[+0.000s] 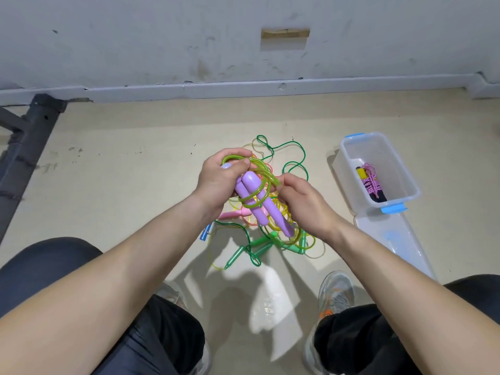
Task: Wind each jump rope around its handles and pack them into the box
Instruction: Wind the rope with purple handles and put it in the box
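Note:
My left hand [221, 180] grips the upper ends of two purple handles [259, 204] held side by side, slanting down to the right. A translucent green rope [254, 197] is looped around them in several turns. My right hand [303, 201] pinches that green rope just right of the handles. Below my hands a tangled pile of jump ropes [259, 244] lies on the floor, with green, pink and blue handles and dark green, yellow and pink cords. The clear plastic box [405, 182] stands at the right, holding one wound rope with a pink cord [370, 182].
The box's clear lid [397, 244] lies flat on the floor in front of it. My knees and grey shoes [335, 296] frame the bottom. A dark metal frame [24, 147] stands at the left. A grey wall with a baseboard runs across the back.

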`<action>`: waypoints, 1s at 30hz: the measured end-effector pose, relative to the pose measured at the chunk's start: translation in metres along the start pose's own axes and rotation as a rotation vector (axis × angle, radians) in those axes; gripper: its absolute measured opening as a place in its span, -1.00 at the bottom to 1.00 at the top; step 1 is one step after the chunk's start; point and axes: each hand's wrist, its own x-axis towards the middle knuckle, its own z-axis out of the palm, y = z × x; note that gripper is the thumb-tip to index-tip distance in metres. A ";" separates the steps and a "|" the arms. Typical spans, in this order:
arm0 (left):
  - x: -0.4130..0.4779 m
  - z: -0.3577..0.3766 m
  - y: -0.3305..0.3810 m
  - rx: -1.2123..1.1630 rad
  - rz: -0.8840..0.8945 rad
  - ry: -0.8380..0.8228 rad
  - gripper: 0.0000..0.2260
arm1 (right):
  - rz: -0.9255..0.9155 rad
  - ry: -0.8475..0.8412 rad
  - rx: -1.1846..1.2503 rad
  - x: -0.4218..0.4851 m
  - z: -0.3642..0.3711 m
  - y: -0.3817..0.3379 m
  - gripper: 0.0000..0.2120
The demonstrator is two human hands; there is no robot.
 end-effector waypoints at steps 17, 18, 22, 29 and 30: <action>-0.012 0.016 -0.008 -0.168 -0.212 -0.134 -0.71 | -0.072 0.098 -0.233 -0.005 0.001 0.001 -0.60; -0.015 0.019 -0.009 -0.171 -0.206 -0.147 -0.68 | -0.062 0.112 -0.226 -0.005 0.001 0.000 -0.60; -0.017 0.022 -0.011 -0.185 -0.192 -0.133 -0.48 | -0.091 0.104 -0.215 -0.007 0.003 -0.004 -0.58; -0.007 0.016 -0.017 -0.100 -0.180 -0.067 -0.50 | -0.121 0.106 -0.109 -0.007 0.003 0.002 -0.68; -0.005 0.015 -0.014 -0.066 -0.174 -0.063 -0.45 | -0.109 0.120 -0.051 -0.005 0.002 0.003 -0.66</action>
